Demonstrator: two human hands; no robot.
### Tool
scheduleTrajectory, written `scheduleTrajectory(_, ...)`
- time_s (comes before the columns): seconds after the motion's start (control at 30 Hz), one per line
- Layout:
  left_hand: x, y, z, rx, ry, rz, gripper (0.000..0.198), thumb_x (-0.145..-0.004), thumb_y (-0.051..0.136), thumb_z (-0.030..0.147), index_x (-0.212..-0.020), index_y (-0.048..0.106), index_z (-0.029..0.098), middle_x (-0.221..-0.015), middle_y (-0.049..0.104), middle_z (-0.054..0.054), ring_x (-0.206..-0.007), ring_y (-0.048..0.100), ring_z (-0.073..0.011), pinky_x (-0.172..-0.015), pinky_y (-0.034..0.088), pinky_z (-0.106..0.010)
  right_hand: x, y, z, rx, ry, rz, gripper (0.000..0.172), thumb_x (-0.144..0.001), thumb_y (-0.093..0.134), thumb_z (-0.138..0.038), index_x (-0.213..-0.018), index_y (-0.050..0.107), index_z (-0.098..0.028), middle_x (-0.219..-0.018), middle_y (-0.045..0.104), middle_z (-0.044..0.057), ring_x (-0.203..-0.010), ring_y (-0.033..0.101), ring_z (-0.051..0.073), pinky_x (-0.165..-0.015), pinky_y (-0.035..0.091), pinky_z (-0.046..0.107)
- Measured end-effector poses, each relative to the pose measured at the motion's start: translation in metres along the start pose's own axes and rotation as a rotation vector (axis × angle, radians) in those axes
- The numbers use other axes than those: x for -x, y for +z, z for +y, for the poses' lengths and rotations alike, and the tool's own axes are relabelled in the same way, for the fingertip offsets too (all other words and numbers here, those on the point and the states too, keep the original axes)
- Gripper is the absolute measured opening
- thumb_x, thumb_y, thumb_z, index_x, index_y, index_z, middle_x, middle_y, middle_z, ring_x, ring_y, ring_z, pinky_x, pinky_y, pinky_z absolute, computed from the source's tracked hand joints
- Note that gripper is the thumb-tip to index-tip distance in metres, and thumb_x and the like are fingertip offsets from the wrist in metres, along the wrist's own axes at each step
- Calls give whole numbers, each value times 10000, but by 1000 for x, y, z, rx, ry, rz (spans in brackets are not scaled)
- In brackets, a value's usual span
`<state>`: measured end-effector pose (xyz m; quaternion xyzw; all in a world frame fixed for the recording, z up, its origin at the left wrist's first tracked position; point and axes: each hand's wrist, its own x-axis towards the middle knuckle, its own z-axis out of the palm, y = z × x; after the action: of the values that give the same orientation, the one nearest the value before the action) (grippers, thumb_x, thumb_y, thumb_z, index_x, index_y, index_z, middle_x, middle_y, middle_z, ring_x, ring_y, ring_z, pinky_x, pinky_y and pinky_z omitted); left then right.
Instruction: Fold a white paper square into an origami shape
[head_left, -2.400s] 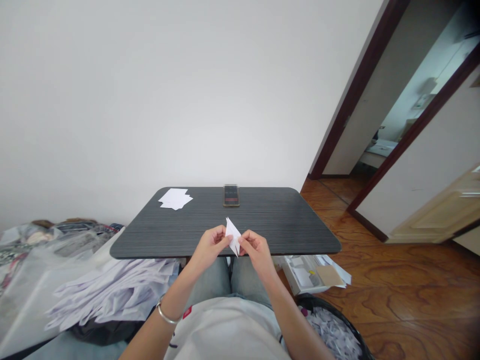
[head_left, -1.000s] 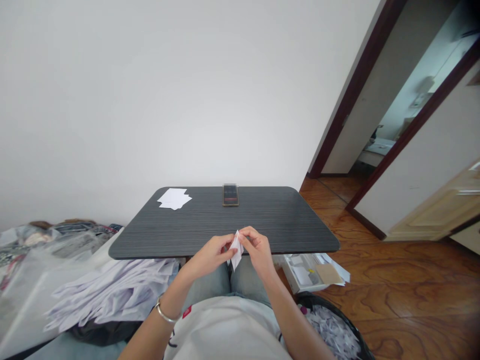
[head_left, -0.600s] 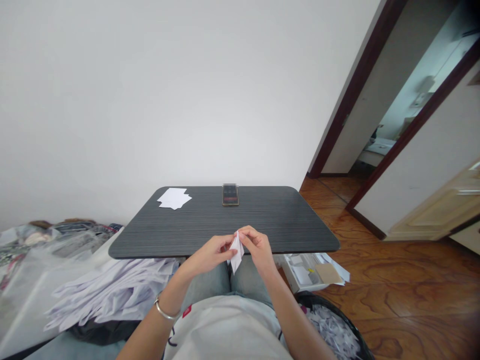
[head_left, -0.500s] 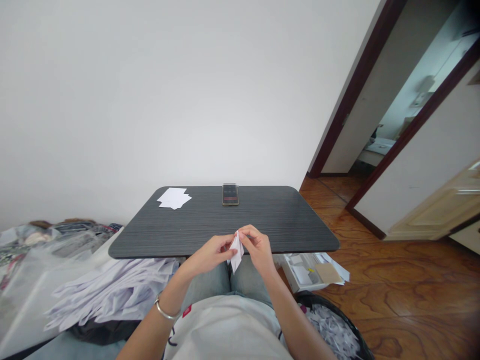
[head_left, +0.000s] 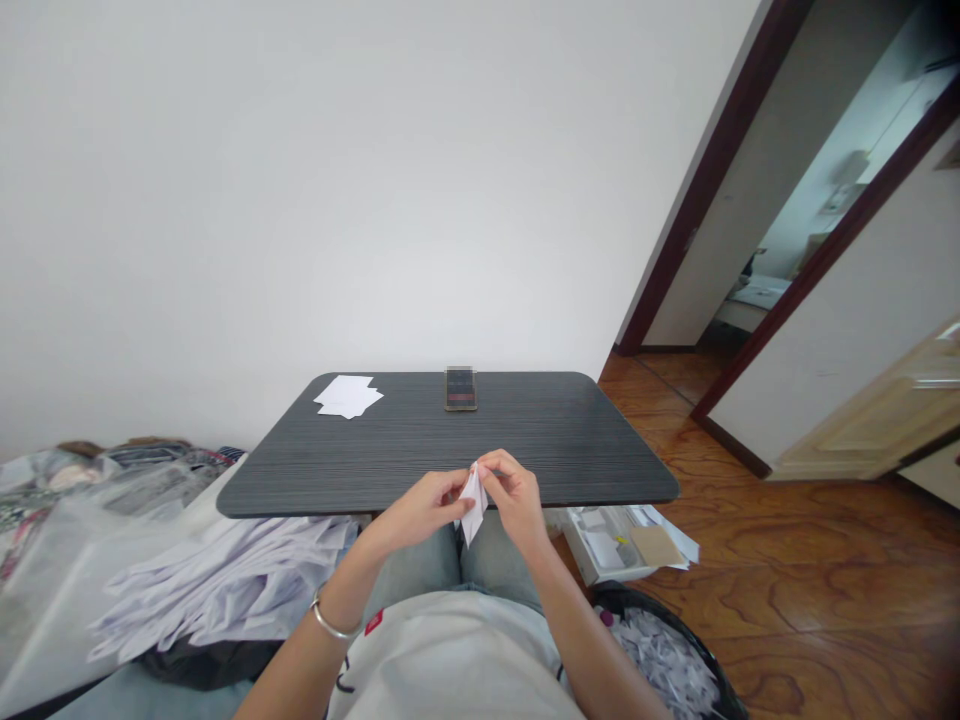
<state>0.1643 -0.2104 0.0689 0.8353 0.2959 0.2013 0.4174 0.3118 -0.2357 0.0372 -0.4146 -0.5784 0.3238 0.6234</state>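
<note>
A small piece of folded white paper (head_left: 473, 512), narrow and pointed at its lower end, is pinched between both hands just over the table's near edge. My left hand (head_left: 429, 508) grips it from the left side, thumb on its face. At its top, the fingertips of my right hand (head_left: 516, 492) are closed on the tip. Fingers partly cover the upper part of the paper. A dark wood-grain table (head_left: 555, 430) lies in front, and a loose stack of white paper sheets (head_left: 349, 396) rests at its far left.
A phone (head_left: 460, 389) lies at the table's back edge by the wall. Under the right side stands a white box (head_left: 592, 560) of papers, with a black bag (head_left: 667, 660) of paper scraps nearer me. Piled white cloth (head_left: 240, 580) sits at the left.
</note>
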Motion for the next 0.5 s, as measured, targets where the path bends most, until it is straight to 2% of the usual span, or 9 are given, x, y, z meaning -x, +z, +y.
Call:
scheduleTrajectory(0.27, 1, 1, 1, 0, -20, -9, 197, -809, 433, 294, -717, 494, 131, -604, 359, 43, -565, 316, -93, -530, 294, -198, 1, 1, 0, -19, 0, 2, 144, -784, 529, -248, -678, 611, -194, -755, 565, 31, -729, 533, 162, -582, 419, 245)
scheduleTrajectory(0.5, -2, 10, 1, 68, -32, 42, 267, -805, 440, 361, -741, 537, 120, -617, 410, 32, -566, 328, -94, -510, 288, -195, 2, 4, 2, -58, 9, 95, 158, -783, 535, -250, -651, 595, -188, -790, 552, 36, -781, 535, 167, -652, 426, 265)
